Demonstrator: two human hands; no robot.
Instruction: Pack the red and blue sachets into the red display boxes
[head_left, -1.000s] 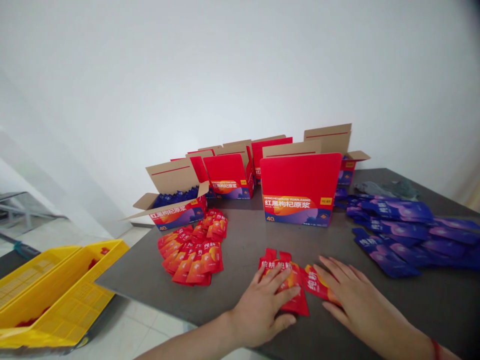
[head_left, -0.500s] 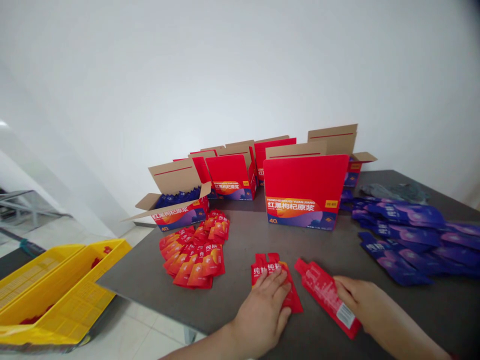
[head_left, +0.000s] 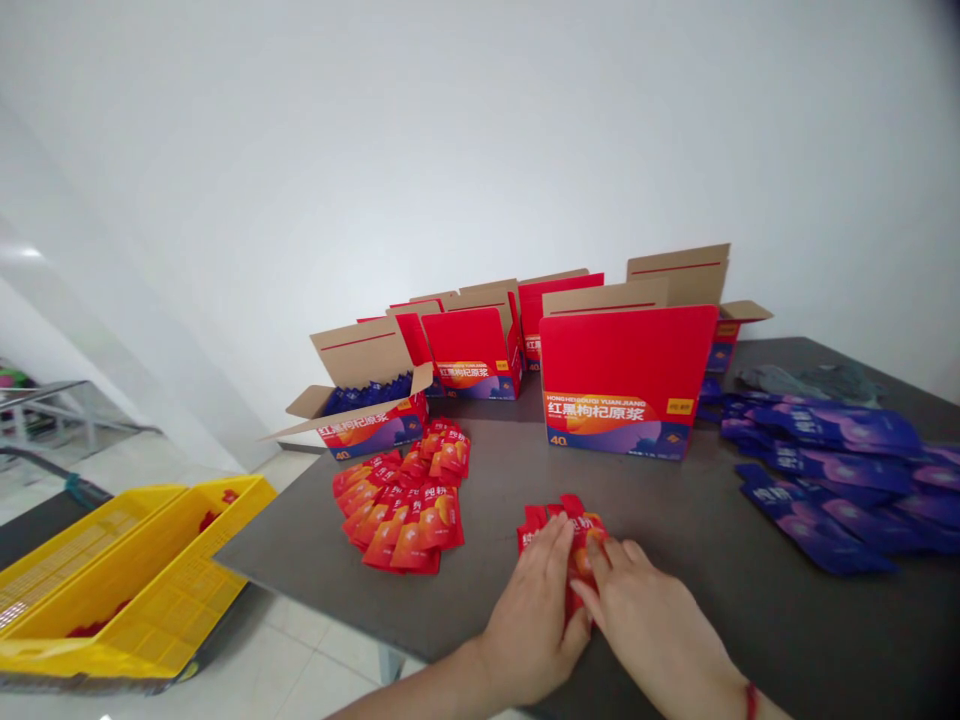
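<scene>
A small fanned stack of red pouches (head_left: 574, 512) lies on the dark table in front of me, partly covered by both hands. My left hand (head_left: 534, 615) rests on the stack's left side, its fingers stretched forward over the pouches. From the right, my right hand (head_left: 649, 605) has its bent fingers and thumb on the top red pouch, close against the left hand. Much of the stack is hidden below the fingers. To the left lies a larger fanned group of red and orange pouches (head_left: 409, 520).
Behind the pouches stands a red and blue carton (head_left: 626, 385). An open carton (head_left: 375, 428) holding blue pouches is at left, with more cartons (head_left: 472, 360) behind. Purple-blue pouches (head_left: 840, 470) are heaped at right. A yellow crate (head_left: 187, 590) stands beyond the table's left edge.
My right hand has moved left, bringing the red pouch it held face down onto the stack beside my left hand. The view has shifted slightly; my left hand stays on the stack.
</scene>
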